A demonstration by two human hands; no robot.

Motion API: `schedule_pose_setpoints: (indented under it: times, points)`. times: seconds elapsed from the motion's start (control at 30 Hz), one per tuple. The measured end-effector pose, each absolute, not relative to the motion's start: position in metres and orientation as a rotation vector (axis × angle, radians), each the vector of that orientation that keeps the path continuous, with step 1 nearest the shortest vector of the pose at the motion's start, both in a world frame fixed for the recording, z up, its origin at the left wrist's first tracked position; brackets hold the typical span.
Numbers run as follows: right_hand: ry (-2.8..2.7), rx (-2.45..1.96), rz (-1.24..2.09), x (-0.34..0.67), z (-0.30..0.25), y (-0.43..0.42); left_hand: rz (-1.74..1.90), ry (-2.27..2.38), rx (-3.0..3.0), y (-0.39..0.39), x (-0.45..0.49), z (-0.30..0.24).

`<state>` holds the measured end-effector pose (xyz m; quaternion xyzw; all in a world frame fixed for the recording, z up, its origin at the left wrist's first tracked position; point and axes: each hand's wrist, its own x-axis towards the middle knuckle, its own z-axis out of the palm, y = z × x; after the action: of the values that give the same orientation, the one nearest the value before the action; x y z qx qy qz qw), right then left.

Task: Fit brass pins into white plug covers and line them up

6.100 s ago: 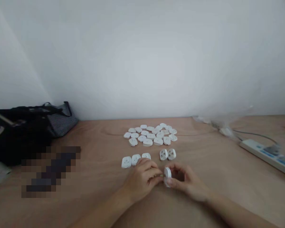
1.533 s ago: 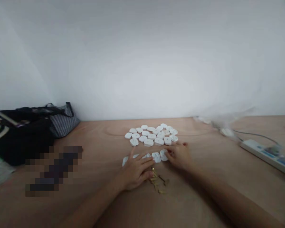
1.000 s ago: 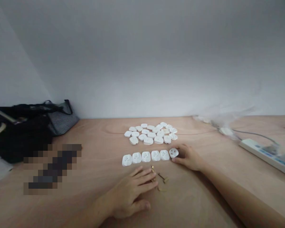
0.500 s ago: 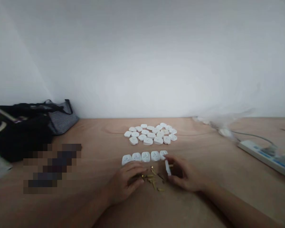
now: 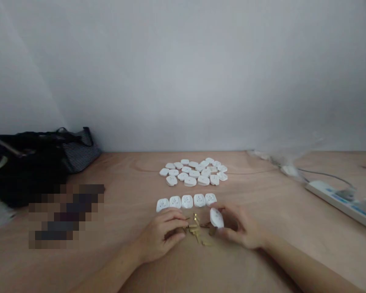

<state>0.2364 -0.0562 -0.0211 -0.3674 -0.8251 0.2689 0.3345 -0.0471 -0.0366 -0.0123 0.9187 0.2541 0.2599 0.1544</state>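
Note:
My right hand (image 5: 242, 226) grips a white plastic plug shell (image 5: 216, 218) by its edges, between thumb and fingers. The shell is tilted with its hollowed face towards me. My left hand (image 5: 163, 231) rests low over the table, thumb and fingers apart, fingertips beside a small pile of brass pins (image 5: 194, 230). Whether a fingertip touches one of the pins is too blurred to tell. Just beyond the hands stands a row of several similar white shells (image 5: 187, 202), hollowed faces up.
Farther back lies a loose cluster of white shells (image 5: 194, 174). At the right are a power strip (image 5: 338, 199) with a cable and a clear plastic bag (image 5: 288, 156). Black and striped bags (image 5: 79, 151) sit at the left, near a blurred-out dark object (image 5: 70, 215) on the wooden table (image 5: 134, 183).
My right hand has turned the shell from edge-on, with a brass pin showing behind it, to face me more. My left hand has hardly moved.

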Motion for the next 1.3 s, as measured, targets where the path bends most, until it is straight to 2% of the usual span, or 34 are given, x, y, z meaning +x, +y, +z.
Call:
schedule_pose_setpoints:
  times: [0.43, 0.87, 1.3]
  points:
    - [-1.984, -0.89, 0.827, 0.247, -0.035, -0.047, 0.711, 0.729, 2.626, -0.037, -0.049, -0.013]
    - [-2.031, -1.385, 0.443, 0.268, -0.036, -0.015, 0.134, 0.453, 2.772, -0.066, -0.024, 0.007]
    - [-2.043, -1.36, 0.367, 0.267, -0.047, -0.007, 0.172, 0.531, 2.827, -0.053, -0.012, -0.004]
